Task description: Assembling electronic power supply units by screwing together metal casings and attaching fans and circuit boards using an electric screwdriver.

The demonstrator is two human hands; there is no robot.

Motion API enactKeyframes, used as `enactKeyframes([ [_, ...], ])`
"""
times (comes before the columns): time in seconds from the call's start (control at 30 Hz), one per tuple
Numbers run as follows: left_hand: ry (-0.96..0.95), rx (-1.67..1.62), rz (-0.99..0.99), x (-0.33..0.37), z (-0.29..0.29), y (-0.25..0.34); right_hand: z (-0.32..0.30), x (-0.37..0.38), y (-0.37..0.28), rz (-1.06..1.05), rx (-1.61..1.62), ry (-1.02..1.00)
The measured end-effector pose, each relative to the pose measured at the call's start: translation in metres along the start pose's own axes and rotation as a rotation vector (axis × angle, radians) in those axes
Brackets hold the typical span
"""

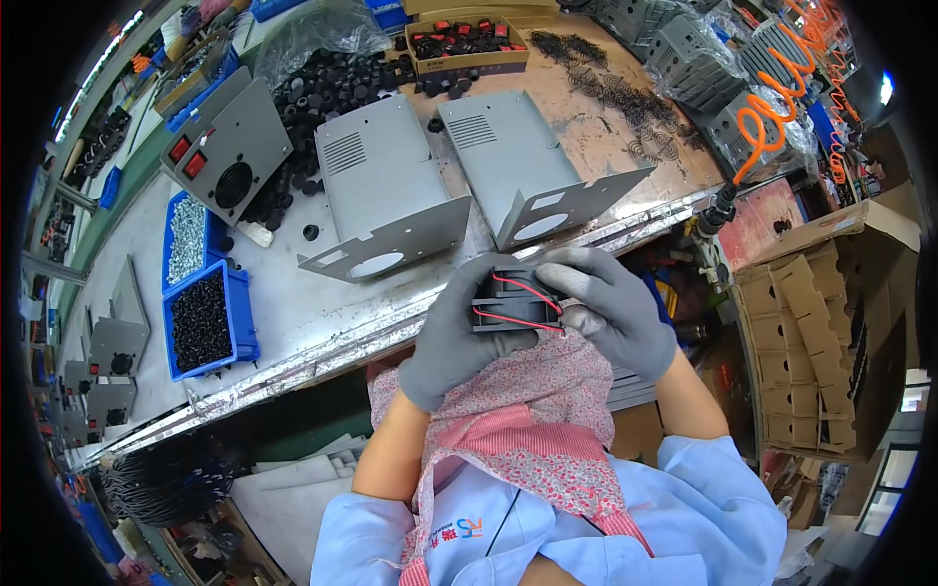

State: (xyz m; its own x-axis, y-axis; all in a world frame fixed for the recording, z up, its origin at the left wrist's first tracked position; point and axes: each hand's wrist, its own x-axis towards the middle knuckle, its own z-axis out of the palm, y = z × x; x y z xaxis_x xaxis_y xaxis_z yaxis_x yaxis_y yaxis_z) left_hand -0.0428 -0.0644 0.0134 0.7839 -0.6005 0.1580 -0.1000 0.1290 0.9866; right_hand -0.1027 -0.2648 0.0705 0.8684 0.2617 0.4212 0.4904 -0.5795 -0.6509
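Observation:
Close to my body, just off the table's front edge, I hold a small black cooling fan with red wires looped over it. My left hand, in a grey glove, grips the fan's left side. Gloved the same way, my right hand has its fingers closed at the fan's right side, by the wires. Beyond my hands two grey sheet-metal housings lie on the table, each with slots and a round hole in its upright panel. Another housing at the left has red switches and a black fan fitted.
Blue bins hold black screws and silver screws. Black knobs lie heaped behind, beside a carton of red-and-black switches. Springs are scattered at the back right. An orange coiled hose hangs at right, above a cardboard box.

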Motion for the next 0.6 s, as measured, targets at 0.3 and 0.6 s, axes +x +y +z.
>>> enactKeyframes([
  [0.3, -0.231, 0.328, 0.083, 0.004, -0.006, 0.013, -0.018, 0.01, 0.002, 0.076, 0.073, -0.35],
  [0.6, -0.275, 0.216, -0.059, 0.007, -0.002, 0.017, -0.019, 0.005, 0.003, 0.123, 0.036, -0.279],
])
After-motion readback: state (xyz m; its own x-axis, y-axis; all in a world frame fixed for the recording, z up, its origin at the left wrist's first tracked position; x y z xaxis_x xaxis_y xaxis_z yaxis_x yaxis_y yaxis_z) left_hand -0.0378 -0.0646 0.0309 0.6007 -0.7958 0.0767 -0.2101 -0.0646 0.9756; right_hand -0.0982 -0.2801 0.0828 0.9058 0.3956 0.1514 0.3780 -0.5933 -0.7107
